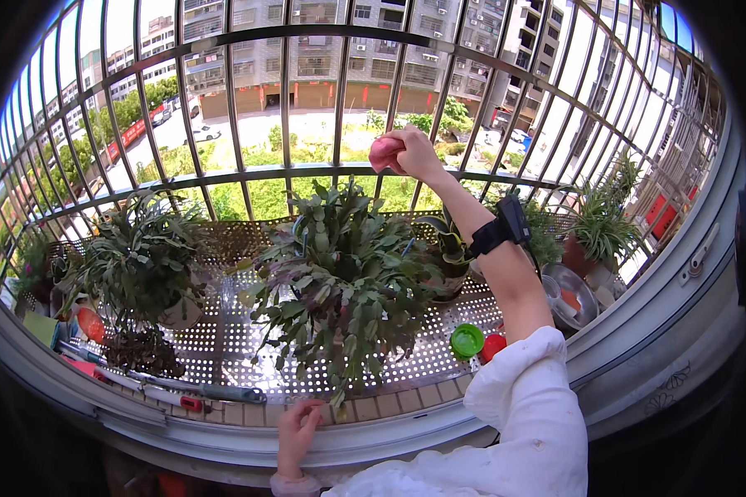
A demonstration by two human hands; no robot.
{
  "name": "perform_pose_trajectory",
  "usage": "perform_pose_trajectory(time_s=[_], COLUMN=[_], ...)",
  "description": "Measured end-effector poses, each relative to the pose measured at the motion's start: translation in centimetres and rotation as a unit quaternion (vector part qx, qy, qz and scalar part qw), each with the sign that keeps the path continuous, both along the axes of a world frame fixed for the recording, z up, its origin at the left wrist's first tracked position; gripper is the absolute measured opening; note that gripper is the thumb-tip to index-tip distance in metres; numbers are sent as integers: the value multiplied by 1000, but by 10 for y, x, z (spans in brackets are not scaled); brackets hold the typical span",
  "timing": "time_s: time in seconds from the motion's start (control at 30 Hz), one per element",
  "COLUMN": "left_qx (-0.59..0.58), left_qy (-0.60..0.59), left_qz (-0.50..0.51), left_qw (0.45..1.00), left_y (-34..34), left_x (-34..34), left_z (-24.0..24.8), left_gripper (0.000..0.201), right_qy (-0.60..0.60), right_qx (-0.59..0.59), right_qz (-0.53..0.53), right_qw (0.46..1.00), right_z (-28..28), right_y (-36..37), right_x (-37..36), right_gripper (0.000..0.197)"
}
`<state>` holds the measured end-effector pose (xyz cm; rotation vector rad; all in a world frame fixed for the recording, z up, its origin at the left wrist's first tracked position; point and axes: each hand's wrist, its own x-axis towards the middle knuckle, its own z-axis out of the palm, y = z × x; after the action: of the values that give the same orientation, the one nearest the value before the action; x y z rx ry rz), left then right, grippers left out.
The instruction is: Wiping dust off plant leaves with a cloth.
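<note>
My right arm is stretched up and forward to the metal window bars (396,91). My right hand (416,153) is closed around a crumpled pink cloth (385,152), just above a horizontal rail (348,171); whether the cloth touches the metal I cannot tell. A black strap with a small device (503,229) circles my right forearm. Low in the view, my left hand (299,424) rests by the tiled ledge (389,406), fingers loosely extended and nothing visible in them. Between the hands stands a bushy potted plant (344,273) with flat, segmented green leaves; its pot is mostly hidden.
A leafy plant (141,261) stands left on the perforated metal shelf (224,331). Long-handled tools (224,392) lie along the front. A green cup (467,340) and a red one (493,347) sit near my right sleeve. Farther right are a metal basin (584,302) and a spider plant (601,224).
</note>
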<state>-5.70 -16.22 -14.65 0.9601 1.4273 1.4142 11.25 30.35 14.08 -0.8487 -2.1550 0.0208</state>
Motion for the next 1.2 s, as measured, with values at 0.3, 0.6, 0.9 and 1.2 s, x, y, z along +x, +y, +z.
perform_pose_trajectory(time_s=[0.3,0.6,0.9,1.2], left_qx=[10,33,12,13], left_qy=[-3,-7,5,-48], left_qz=[-15,12,-6,-17], left_qw=[1000,999,1000,999], left_y=[4,-2,5,9], left_x=[5,2,2,-1], left_z=[7,-1,0,-8], left_gripper=[17,18,18,21], right_qy=[-87,-220,-453,-237], right_qx=[-1,51,59,2], right_qz=[97,99,-54,165], right_qw=[992,969,888,957], right_z=[-60,-43,45,-18], right_y=[55,43,-5,41], right_x=[-58,-25,-49,-149], right_gripper=[29,19,12,45])
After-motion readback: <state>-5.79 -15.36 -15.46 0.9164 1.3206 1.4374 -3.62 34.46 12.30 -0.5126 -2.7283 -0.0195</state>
